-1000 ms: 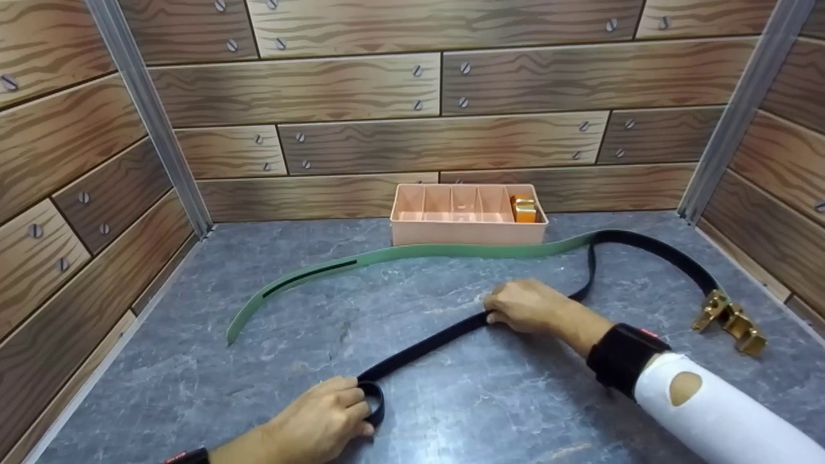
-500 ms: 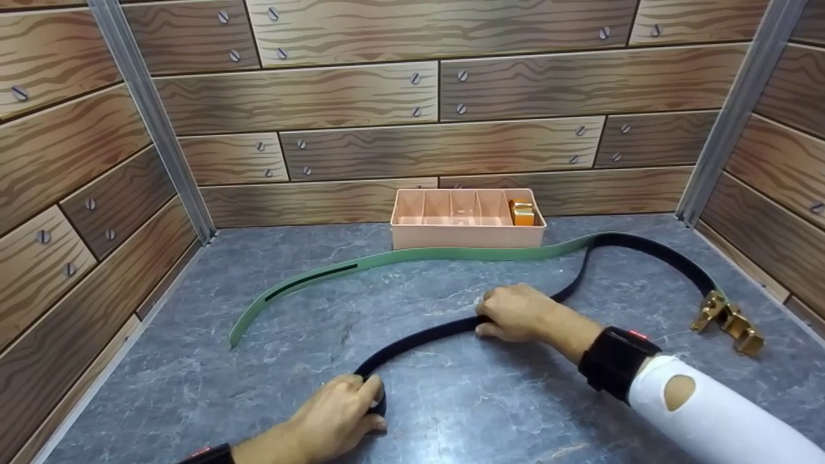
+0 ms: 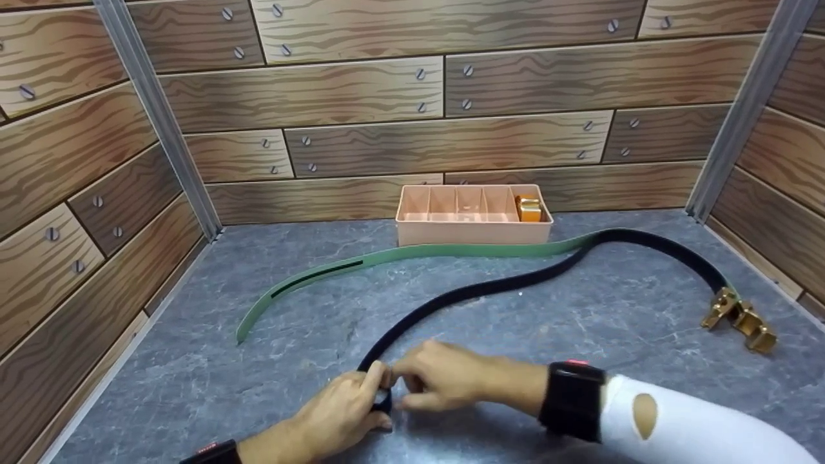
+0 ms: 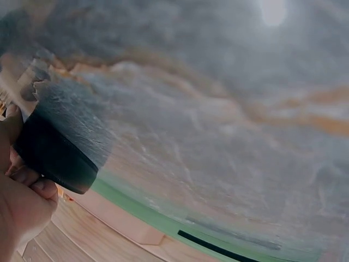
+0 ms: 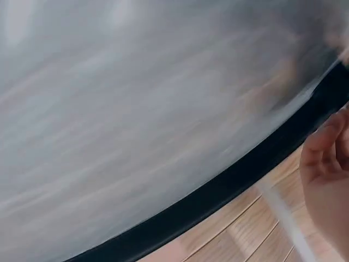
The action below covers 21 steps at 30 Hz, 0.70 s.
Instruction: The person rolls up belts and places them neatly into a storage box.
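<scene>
A long black belt (image 3: 486, 288) curves across the grey table from the right to the person's left hand (image 3: 332, 409), at the front. The left hand grips its coiled end (image 3: 383, 401); in the left wrist view, the fingers hold the black coil (image 4: 57, 155). The right hand (image 3: 445, 377) is close beside it, thumb and index finger apart, index fingertip at the left hand's fingers. Seen from the right wrist, its bent fingers (image 5: 324, 143) lie by the belt's edge; whether they touch it is unclear. A green belt (image 3: 451, 251) with a black stripe stretches behind.
Gold-coloured metal buckle parts (image 3: 741, 319) lie at the right end of the belts. A pink divided box (image 3: 474, 232) stands at the back, with a gold piece (image 3: 530, 209) in its right compartment. Wood-patterned walls (image 3: 361, 148) enclose the table.
The right hand has left the middle of the black belt and moved left and nearer, to beside the left hand. The belt now lies in a looser curve. The left hand keeps its grip on the coil.
</scene>
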### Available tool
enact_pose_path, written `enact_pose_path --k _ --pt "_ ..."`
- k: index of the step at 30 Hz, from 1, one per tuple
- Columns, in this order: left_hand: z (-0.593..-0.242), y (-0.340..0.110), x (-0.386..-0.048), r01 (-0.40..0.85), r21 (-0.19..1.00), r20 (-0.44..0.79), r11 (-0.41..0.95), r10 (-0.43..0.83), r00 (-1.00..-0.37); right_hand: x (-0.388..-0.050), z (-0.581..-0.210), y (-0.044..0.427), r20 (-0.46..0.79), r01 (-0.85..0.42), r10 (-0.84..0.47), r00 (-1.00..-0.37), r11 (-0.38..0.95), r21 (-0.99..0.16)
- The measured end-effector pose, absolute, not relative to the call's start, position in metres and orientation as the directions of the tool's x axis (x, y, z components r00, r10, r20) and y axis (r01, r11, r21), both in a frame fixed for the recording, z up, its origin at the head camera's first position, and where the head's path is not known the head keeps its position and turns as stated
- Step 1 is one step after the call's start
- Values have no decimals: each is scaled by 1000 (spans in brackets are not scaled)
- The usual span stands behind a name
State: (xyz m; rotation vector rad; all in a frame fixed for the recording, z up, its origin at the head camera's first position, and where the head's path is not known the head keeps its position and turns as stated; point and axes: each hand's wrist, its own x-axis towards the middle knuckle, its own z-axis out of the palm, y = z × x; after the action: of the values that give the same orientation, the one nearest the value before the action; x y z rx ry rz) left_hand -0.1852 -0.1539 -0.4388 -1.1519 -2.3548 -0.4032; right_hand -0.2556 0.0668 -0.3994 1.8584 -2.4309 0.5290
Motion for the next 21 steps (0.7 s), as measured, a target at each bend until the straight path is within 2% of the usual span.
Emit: enact_pose_path --k 5,8,10,13,17,21 --pt "-441 -151 -189 825 -1 601 565 660 -452 -243 -403 48 159 -885 -906 -393 326 -333" --pt "-440 -151 -189 837 8 592 547 672 -444 -239 -408 44 119 -847 -901 -418 339 -410" --pt "-439 -151 -189 842 21 584 539 677 -448 -238 -410 42 129 -849 -907 -400 314 -426" --pt "-436 -152 -190 848 41 572 528 684 -453 -238 -412 41 187 -921 -929 -320 259 -292" --pt "-430 -155 -190 850 58 511 523 716 -475 -237 -413 41 235 -984 -960 -155 170 44" --pt "-422 -162 -189 860 98 389 500 776 -496 -235 -414 41 239 -964 -967 -83 138 225"
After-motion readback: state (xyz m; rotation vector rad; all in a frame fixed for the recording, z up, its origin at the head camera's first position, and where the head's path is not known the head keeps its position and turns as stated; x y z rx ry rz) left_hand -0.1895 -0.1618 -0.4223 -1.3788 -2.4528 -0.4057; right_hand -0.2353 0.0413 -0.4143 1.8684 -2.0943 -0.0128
